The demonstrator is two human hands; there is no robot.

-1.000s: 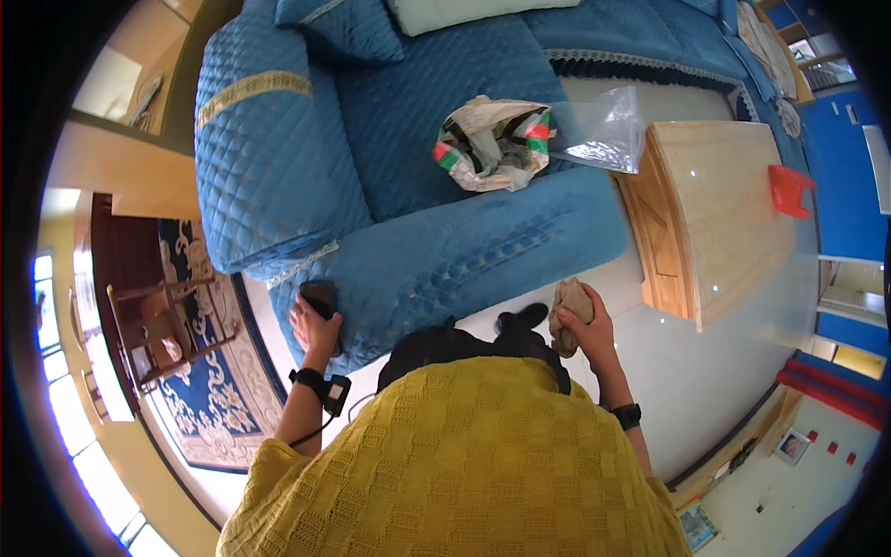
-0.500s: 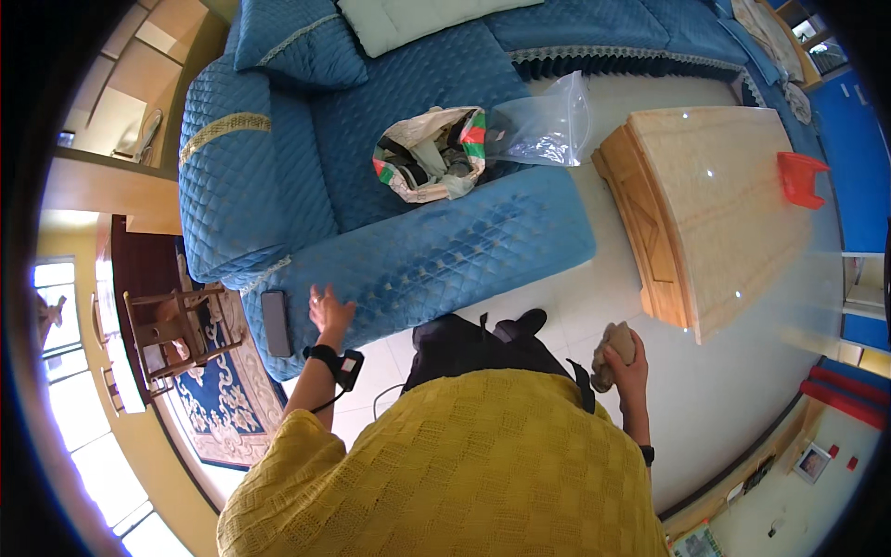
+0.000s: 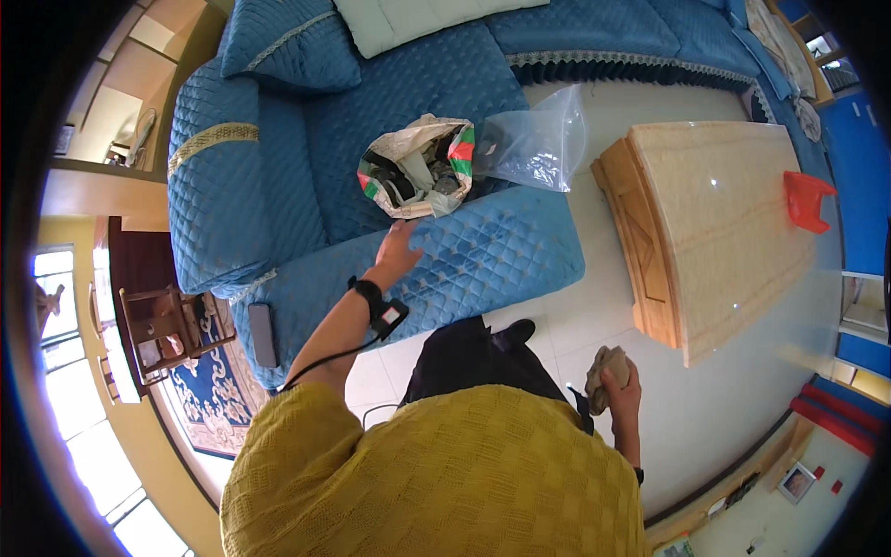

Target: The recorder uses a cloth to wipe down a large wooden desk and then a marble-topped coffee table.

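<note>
Your left hand (image 3: 397, 249), loosely open, seemingly empty, has left the phone (image 3: 264, 335) for the shopping bag's (image 3: 461, 148) rim; your right hand (image 3: 626, 390) grips crumpled cloth (image 3: 599, 376).

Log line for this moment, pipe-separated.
left hand: near open bag, contact unclear | right hand: gripping crumpled cloth | phone-like slab: on blue sofa

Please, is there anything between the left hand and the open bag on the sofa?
Nothing visible: the left hand is just at the near side of the bag; touch is unclear. The clear plastic pouch lies right of it, off that path.
</note>
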